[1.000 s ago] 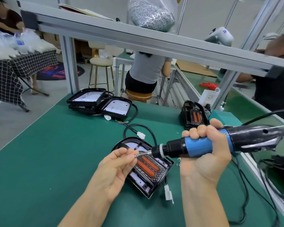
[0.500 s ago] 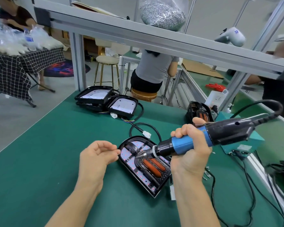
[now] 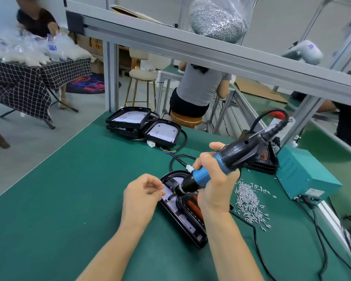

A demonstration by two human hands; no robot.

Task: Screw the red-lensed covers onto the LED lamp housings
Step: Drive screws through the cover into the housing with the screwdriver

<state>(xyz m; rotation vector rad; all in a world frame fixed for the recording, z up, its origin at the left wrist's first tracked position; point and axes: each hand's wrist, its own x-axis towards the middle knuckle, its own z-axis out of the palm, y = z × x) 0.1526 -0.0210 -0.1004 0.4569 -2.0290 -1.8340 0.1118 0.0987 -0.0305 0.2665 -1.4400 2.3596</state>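
Green bench mat (image 3: 59, 199), lamp (image 3: 182, 216) at ctr. R hand (image 3: 215, 183) grips driver (image 3: 203, 176), bit down on lamp's near-left corner. L hand (image 3: 140, 196) beside lamp, fingertips pinched; contents unclear. Screws (image 3: 249, 201) right of lamp. Keep driver square, press lightly w/ lamp steadied.

Both forearms (image 3: 118, 252) are bare (no sleeves, gloves or jewellery visible).

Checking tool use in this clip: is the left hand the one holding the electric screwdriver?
No, the right hand grips the electric screwdriver; the left hand is beside the lamp.
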